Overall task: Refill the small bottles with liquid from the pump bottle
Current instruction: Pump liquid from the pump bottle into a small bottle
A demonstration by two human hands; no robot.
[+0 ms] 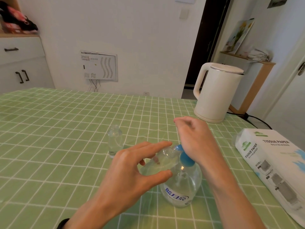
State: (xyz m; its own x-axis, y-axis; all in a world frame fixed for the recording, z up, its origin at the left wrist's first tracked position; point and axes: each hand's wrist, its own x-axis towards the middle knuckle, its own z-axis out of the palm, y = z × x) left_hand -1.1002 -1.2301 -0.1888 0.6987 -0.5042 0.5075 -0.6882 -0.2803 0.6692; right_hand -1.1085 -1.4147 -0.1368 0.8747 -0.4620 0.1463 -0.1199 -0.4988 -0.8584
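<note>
The pump bottle (181,187), holding clear liquid, stands near-centre on the tablecloth (66,121); the right hand (193,139) rests its heel on the blue pump head (185,160), fingers loosely curled, holding nothing. The left hand (132,167) grips a tilted small bottle (161,161) at the spout, fill unclear. A second small bottle (115,141) stands uncapped at 10 o'clock with open cloth around; kettle (216,95) at 1, tissue pack (272,162) at 3.

Green checked table (49,129): clear blue-headed pump bottle (181,187) is standing front-centre, small clear bottle (115,142) behind-left of it, white kettle (216,93) behind-right, white tissue pack (272,162) is lying right.
</note>
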